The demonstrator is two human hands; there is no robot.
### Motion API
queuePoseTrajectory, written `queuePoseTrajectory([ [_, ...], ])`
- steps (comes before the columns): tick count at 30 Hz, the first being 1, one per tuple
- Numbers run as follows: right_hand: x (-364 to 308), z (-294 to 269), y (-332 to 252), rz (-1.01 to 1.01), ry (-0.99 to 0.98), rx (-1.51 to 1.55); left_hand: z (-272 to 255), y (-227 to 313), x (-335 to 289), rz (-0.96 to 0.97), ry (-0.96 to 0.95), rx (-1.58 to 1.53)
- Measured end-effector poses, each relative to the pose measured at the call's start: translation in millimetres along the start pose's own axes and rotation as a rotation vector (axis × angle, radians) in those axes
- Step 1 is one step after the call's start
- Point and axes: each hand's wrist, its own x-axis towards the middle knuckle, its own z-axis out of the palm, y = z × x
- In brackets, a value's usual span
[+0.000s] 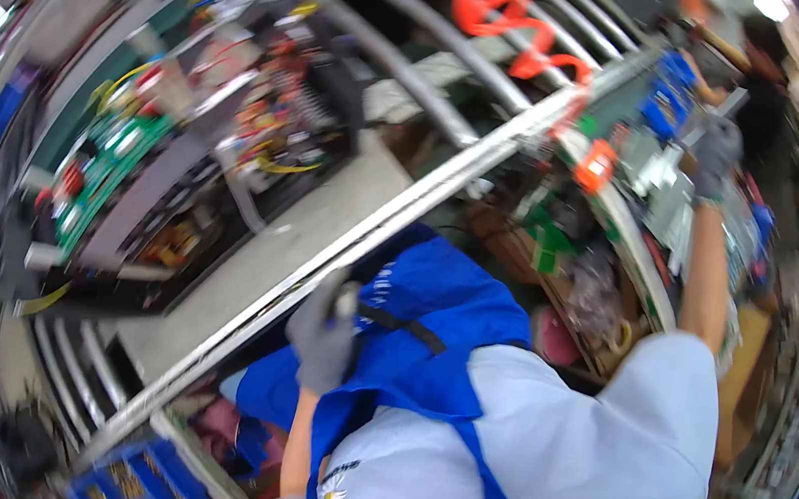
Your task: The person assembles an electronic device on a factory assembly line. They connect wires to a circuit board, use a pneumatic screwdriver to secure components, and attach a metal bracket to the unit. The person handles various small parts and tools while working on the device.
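My left hand (320, 335), in a grey glove, is in front of my blue apron (440, 290), near the metal rail. Its fingers are curled round a small pale thing (346, 303) too blurred to name. My right hand (717, 158), also in a grey glove, is stretched out to the far right, over the side bench. Shiny metal pieces (668, 189) lie close to it; blur hides how its fingers are set. Left of the rail sits a dark open casing (335, 90) filled with wires and small components, with a green circuit board (112, 173) beside it.
A roller conveyor (421, 86) runs past me behind a pale metal rail (390, 210). An orange coiled hose (497, 10) hangs over it. Blue bins (142, 478) stand at the lower left. An orange object (595, 166) is on the right bench. Another person (759, 85) works at upper right.
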Motion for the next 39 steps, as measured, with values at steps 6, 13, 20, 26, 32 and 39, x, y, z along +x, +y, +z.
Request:
queuePoseTrajectory([
  [6,-123,51,-313,-0.089,-0.654,0.76,-10,100,71,0.411,0.039,0.127],
  [13,-176,95,-475,-0.505,-1.241,1.059,-64,116,103,0.511,0.491,0.369],
  [20,-113,304,-534,-1.259,-0.852,0.502,-79,147,90,-0.139,0.145,-0.694],
  [26,-130,336,-540,-1.318,-1.294,0.292,-58,142,105,-0.177,0.139,-0.693],
  [32,-111,345,-529,-0.988,-0.849,0.125,-44,116,151,-0.173,0.216,-0.677],
  [39,-102,384,-518,-0.788,-1.258,0.336,-40,83,190,-0.224,0.184,-0.748],
])
